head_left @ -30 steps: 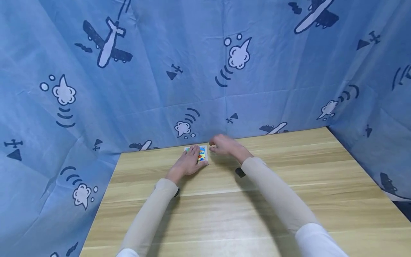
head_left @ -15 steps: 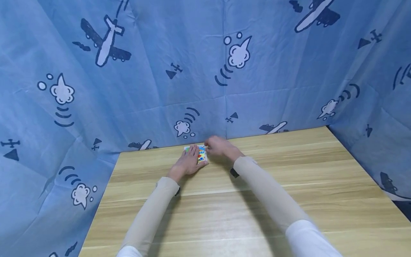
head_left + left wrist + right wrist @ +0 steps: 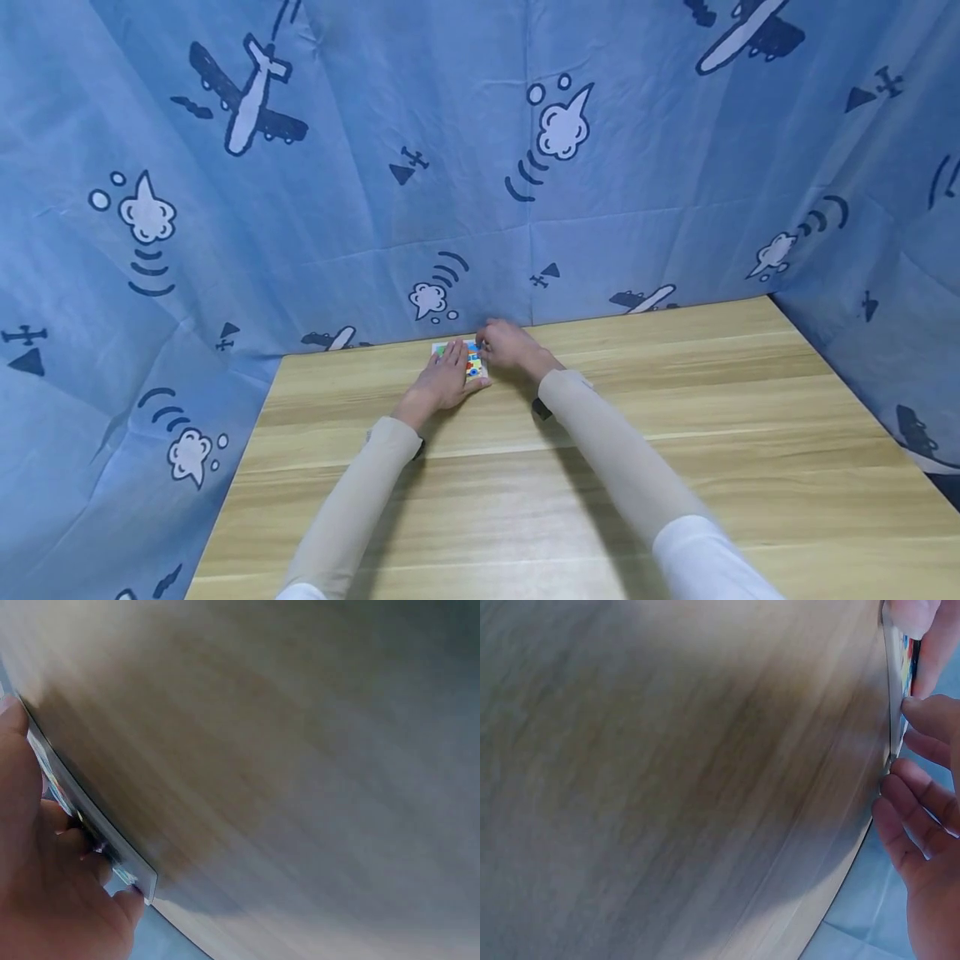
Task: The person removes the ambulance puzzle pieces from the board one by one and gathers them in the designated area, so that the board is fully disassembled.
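Observation:
A small flat board [image 3: 474, 367] with a white edge and a bright printed vehicle picture lies at the table's far side. Spread over its left part is my left hand [image 3: 444, 384], fingers extended and thumb along the near edge. My right hand [image 3: 510, 345] is at the board's upper right corner with bent fingers. In the right wrist view, the right hand [image 3: 937, 817] has thumb and index finger pinched at the end of the board [image 3: 895, 682], its other fingers curled beside it. The left wrist view shows the left hand [image 3: 45, 892] against the board [image 3: 112, 844], seen edge-on.
The wooden table [image 3: 480, 517] ends just behind the board. A blue curtain [image 3: 360, 200] printed with planes and clouds hangs along its back and sides. Both forearms, in light sleeves, reach across the tabletop.
My right hand has moved left from beside the board to its upper right corner, and its fingers have closed there. The left hand has stayed on the board.

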Demonstrator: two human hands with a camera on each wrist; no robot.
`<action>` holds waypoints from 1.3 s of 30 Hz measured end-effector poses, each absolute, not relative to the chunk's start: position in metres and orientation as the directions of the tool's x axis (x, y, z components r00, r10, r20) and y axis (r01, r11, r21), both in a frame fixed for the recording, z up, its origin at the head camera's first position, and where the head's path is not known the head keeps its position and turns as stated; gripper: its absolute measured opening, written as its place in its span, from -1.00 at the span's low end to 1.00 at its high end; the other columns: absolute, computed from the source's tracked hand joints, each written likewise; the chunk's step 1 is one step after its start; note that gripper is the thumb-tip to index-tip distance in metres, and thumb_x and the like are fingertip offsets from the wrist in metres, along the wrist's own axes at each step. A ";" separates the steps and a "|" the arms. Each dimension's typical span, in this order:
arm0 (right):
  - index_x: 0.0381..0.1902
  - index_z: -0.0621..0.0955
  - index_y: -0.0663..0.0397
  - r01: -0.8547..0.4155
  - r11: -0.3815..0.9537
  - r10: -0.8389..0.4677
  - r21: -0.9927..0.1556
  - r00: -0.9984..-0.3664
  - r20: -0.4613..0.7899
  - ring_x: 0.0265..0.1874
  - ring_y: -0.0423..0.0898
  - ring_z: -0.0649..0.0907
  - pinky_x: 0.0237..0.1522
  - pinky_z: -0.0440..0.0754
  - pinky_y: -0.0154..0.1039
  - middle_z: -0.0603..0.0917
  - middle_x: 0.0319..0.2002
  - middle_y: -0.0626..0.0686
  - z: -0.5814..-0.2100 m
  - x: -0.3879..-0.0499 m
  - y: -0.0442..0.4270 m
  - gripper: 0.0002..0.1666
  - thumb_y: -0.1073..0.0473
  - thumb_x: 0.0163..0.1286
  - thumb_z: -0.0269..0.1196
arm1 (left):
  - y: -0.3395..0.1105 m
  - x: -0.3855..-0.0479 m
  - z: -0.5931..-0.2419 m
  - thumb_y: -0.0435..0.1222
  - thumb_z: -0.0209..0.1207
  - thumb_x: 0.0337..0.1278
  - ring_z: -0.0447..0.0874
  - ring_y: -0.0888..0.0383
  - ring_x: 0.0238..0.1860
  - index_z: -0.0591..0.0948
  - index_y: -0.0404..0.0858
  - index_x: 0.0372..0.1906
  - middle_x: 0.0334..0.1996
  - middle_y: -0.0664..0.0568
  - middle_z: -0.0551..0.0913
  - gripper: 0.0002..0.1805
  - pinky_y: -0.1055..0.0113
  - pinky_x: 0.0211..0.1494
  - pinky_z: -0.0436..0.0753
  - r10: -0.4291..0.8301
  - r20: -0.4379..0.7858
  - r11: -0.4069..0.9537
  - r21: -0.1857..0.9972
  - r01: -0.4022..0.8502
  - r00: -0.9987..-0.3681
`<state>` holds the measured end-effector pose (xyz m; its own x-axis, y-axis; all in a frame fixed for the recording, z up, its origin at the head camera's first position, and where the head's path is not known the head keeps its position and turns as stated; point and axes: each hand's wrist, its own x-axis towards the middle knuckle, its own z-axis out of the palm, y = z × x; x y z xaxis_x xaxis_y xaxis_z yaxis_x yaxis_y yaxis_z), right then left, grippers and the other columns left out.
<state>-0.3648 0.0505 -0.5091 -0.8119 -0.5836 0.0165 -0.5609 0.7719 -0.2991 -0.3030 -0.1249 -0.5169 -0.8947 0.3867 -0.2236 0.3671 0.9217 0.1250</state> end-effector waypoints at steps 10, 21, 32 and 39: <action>0.04 0.78 0.12 -0.548 0.786 -0.564 -0.288 -0.825 0.030 0.00 0.05 0.68 0.20 0.68 -0.02 0.71 -0.02 0.11 -0.510 -0.364 0.048 -0.72 0.11 0.51 0.31 | -0.129 -0.305 -0.517 0.37 -0.19 0.53 -0.21 -0.10 0.77 -0.12 -0.41 0.70 0.73 -0.25 -0.16 0.10 -0.05 0.78 0.06 0.366 -0.238 0.930 0.106 0.351 -0.899; 0.06 0.78 0.10 -0.517 0.796 -0.542 -0.315 -0.840 0.012 -0.01 0.03 0.64 0.20 0.66 -0.03 0.71 -0.02 0.11 -0.509 -0.363 0.046 -0.71 0.10 0.51 0.31 | -0.130 -0.305 -0.520 0.41 -0.23 0.50 -0.23 -0.10 0.77 -0.13 -0.38 0.70 0.74 -0.24 -0.18 0.12 0.01 0.80 0.04 0.352 -0.235 0.936 0.087 0.341 -0.906; -0.03 0.74 0.14 -0.463 0.811 -0.497 -0.358 -0.868 -0.003 0.02 0.10 0.62 0.21 0.64 0.01 0.68 -0.04 0.16 -0.509 -0.361 0.040 -0.79 0.19 0.45 0.32 | -0.130 -0.301 -0.519 0.39 -0.22 0.52 -0.21 -0.11 0.77 -0.05 -0.30 0.72 0.74 -0.23 -0.15 0.05 0.01 0.80 0.05 0.357 -0.225 0.934 0.087 0.346 -0.907; -0.04 0.72 0.11 -0.441 0.818 -0.480 -0.369 -0.877 -0.015 0.02 0.08 0.59 0.18 0.64 -0.01 0.65 -0.04 0.15 -0.512 -0.360 0.038 -0.81 0.19 0.45 0.32 | -0.131 -0.300 -0.520 0.37 -0.21 0.53 -0.20 -0.12 0.77 -0.05 -0.32 0.71 0.74 -0.24 -0.14 0.04 0.01 0.80 0.04 0.361 -0.227 0.933 0.086 0.350 -0.905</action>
<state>-0.3605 0.0381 -0.5118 -0.8773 -0.4798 -0.0153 -0.4411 0.8183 -0.3686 -0.3005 -0.1306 -0.5201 -0.9047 0.3606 -0.2269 0.3502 0.9327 0.0858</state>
